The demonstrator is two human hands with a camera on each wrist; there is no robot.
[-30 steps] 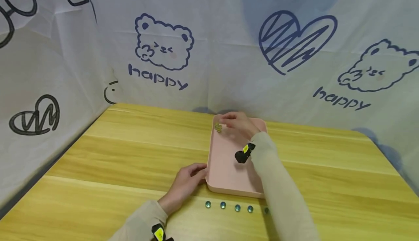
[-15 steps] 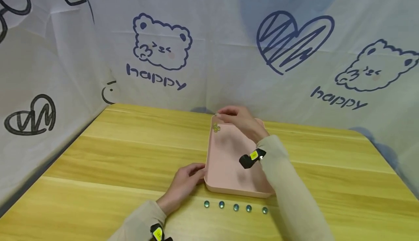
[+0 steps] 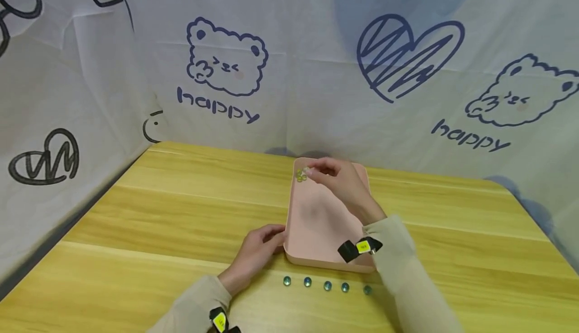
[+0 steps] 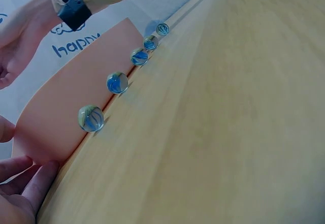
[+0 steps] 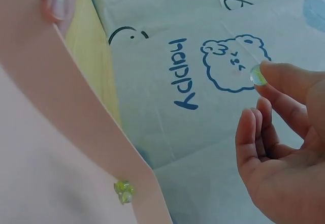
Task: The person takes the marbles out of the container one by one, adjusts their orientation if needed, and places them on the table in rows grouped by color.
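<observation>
A pink tray (image 3: 316,222) lies lengthwise on the wooden table. My right hand (image 3: 312,171) hovers over its far left corner and pinches a small clear-green marble (image 5: 258,75) between thumb and forefinger. Just below it, a few yellow-green marbles (image 3: 300,175) sit clustered in that corner (image 5: 124,191). My left hand (image 3: 260,247) holds the tray's near left corner, with its fingertips (image 4: 20,193) against the outer wall. Several blue marbles (image 3: 326,286) lie in a row on the table along the tray's near edge (image 4: 117,82).
A white cloth printed with bears and hearts (image 3: 226,67) walls the table at the back and left. Bare wood (image 3: 158,212) stretches to the left of the tray, and more (image 3: 461,232) to its right.
My right forearm has drawn back toward me while the hand stays over the tray's far left corner, after rising a little. The left hand, tray and blue marbles have not moved.
</observation>
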